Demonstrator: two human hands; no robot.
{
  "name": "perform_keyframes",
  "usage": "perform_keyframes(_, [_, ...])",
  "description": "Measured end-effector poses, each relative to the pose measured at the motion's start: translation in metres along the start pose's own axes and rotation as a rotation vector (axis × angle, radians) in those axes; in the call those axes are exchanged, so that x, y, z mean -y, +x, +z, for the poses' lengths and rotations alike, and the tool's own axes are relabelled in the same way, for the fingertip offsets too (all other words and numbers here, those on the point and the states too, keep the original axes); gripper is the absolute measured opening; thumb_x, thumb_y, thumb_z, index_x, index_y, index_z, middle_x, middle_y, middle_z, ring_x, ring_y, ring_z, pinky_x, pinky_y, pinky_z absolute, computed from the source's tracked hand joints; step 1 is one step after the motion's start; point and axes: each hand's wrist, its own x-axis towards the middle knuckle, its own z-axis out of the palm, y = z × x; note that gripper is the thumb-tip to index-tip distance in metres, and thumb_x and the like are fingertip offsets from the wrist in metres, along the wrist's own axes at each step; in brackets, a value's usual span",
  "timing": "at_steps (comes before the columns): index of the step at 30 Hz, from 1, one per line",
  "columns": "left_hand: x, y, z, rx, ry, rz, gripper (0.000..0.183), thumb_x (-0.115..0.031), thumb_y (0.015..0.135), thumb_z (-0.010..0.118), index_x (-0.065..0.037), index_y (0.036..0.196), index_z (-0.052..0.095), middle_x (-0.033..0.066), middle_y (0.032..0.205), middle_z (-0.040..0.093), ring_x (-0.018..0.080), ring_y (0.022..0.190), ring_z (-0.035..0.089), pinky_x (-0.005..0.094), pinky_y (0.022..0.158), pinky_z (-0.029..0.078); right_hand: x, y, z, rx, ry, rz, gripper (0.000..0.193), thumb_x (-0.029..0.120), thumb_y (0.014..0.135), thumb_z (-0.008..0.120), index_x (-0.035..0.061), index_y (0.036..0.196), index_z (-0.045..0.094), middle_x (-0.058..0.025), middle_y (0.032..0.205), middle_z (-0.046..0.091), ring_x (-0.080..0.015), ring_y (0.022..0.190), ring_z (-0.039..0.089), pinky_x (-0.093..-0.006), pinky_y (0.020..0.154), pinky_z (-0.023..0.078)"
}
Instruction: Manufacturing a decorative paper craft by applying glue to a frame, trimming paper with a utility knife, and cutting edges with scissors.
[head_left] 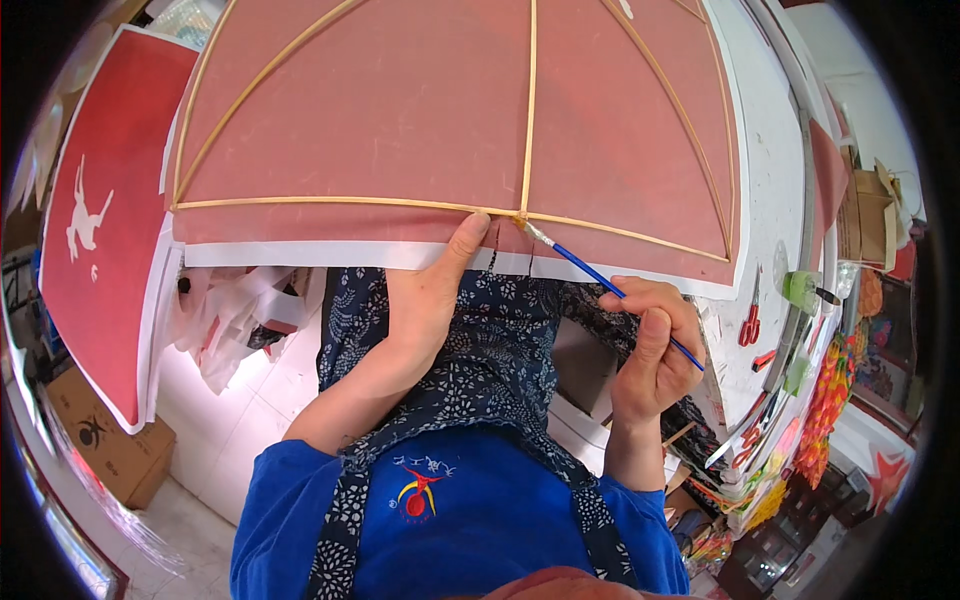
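Note:
A large pale-red sheet (400,120) with a white border lies in front of me, with thin bamboo strips on it, like a kite with its frame. My left hand (430,290) pinches its near edge; the thumb presses beside the lower bamboo strip (330,200), and the fingers are hidden underneath. Between the fingers of my right hand (655,345) is a paintbrush (585,268) with a blue handle. Its bristles touch the joint where the upright bamboo strip (530,110) meets the lower one, just right of my left thumb.
To the left hangs a red sheet (120,210) with a white figure, above a cardboard box (110,440). On the right, the white tabletop (770,130) holds red-handled scissors (750,325) and a green container (800,290). Crumpled plastic (235,310) sits below the sheet's left side.

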Motion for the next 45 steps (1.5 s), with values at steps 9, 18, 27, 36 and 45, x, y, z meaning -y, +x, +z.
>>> perform_keyframes(9, [-0.006,0.001,0.006,0.112,-0.011,-0.065,0.024,-0.009,0.088,0.068,0.000,0.110,0.061,0.0070,0.103,0.063,0.0126,0.093,0.059,0.0286,0.087,0.046,-0.001,-0.010,0.000,0.064,-0.070,-0.226,0.024,0.018,0.095,0.052,-0.0016,0.085,0.064,-0.0158,0.081,0.066,-0.0288,0.076,0.064,-0.0462,0.082,0.053])
perform_keyframes(18, [0.001,0.004,0.012,0.056,-0.044,-0.171,0.029,-0.010,0.087,0.068,0.000,0.113,0.059,0.0073,0.106,0.062,0.0133,0.094,0.058,0.0284,0.084,0.046,-0.001,-0.017,-0.003,0.054,-0.037,-0.228,0.029,0.024,0.096,0.052,-0.0004,0.086,0.064,-0.0164,0.081,0.066,-0.0280,0.076,0.064,-0.0478,0.082,0.053])
perform_keyframes(27, [0.005,0.002,0.013,0.031,0.024,-0.128,0.030,-0.014,0.088,0.068,0.002,0.112,0.061,0.0109,0.105,0.065,0.0176,0.099,0.061,0.0317,0.094,0.045,0.000,-0.009,0.002,0.070,-0.066,-0.231,0.023,0.019,0.095,0.054,-0.0006,0.087,0.064,-0.0162,0.082,0.066,-0.0289,0.079,0.064,-0.0465,0.083,0.053])
perform_keyframes(36, [0.003,0.001,0.011,0.068,0.057,-0.012,0.031,-0.013,0.087,0.070,0.001,0.113,0.060,0.0079,0.105,0.064,0.0148,0.098,0.059,0.0303,0.091,0.046,-0.003,-0.010,0.000,0.140,-0.086,-0.278,0.019,0.017,0.093,0.057,0.0000,0.089,0.063,-0.0164,0.082,0.066,-0.0288,0.077,0.064,-0.0467,0.082,0.053])
perform_keyframes(45, [0.004,0.001,0.007,0.069,-0.008,-0.092,0.029,-0.009,0.087,0.068,0.001,0.113,0.059,0.0078,0.105,0.063,0.0148,0.098,0.060,0.0287,0.089,0.046,-0.010,-0.017,0.001,0.176,-0.108,-0.352,0.016,0.016,0.092,0.059,0.0010,0.091,0.063,-0.0167,0.083,0.065,-0.0291,0.077,0.065,-0.0477,0.080,0.054])
